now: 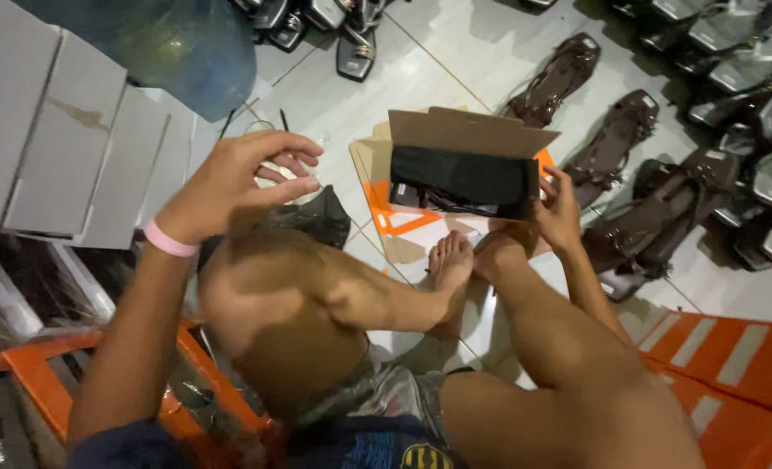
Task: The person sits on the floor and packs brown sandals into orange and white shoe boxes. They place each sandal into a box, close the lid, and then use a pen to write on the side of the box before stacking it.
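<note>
— Left hand (245, 178)?

— Raised above the bent left knee, pink wristband (168, 240) at the wrist. Fingers curled inward, tips pinched on something small and pale; too blurred to tell what.

— Under that hand?

— Dark crumpled plastic bag (316, 217) on the tiled floor (455, 69), just beside the knee.

— Right hand (558, 213)?

— Gripping the right end of an open cardboard shoebox (464, 165), thumb on the front edge, fingers wrapped behind the side wall. Firm hold, box tipped toward the camera.

— Inside the box?

— Black wrapping or cloth filling the top, dark straps of a shoe showing beneath. Lid flap standing up at the back.

— Where exactly?

— Held just above the floor, in front of the bare foot (449, 260), over a flattened piece of cardboard with orange print (390, 217).

— Around it?

— Dark brown heeled sandals (612, 139) laid out on the tiles to the right, well apart from the left hand, near the box. Silver-grey sandals (751, 69) in rows at the far right and top. Stack of grey boxes (65, 139) at left, big blue water jug (186, 43) behind them. Orange striped boxes (733, 356) at lower right.
</note>
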